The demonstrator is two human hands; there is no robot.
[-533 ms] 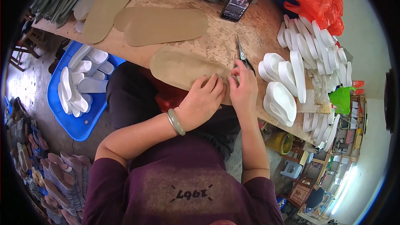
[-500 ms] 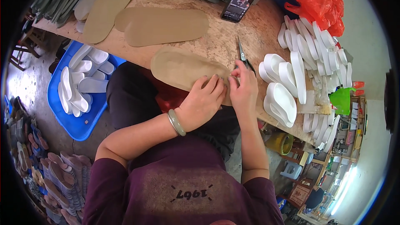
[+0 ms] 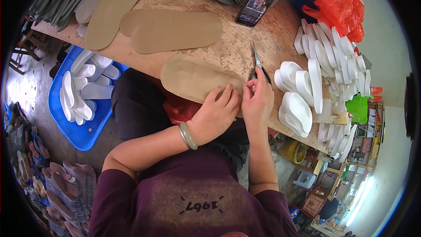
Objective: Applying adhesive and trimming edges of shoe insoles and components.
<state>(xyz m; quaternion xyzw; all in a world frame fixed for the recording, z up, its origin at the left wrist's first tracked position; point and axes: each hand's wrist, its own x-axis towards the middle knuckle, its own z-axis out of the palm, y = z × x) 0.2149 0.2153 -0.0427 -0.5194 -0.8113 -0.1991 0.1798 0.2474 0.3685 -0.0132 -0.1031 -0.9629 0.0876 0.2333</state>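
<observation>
In the head view, the tan sole (image 3: pixel 193 77) lies along the near edge of the bench (image 3: pixel 232 46), the left hand (image 3: pixel 215 120) resting bent fingers on its right end with the thumb hidden, so I cannot tell whether that grip is closed. The right hand (image 3: pixel 258 103) brings thumb and forefinger together at the same end, though what sits between them is unclear. Scissors (image 3: pixel 256 56) lie just beyond it, white soles (image 3: pixel 295 110) to its right, and a larger tan piece (image 3: pixel 180 30) farther back.
</observation>
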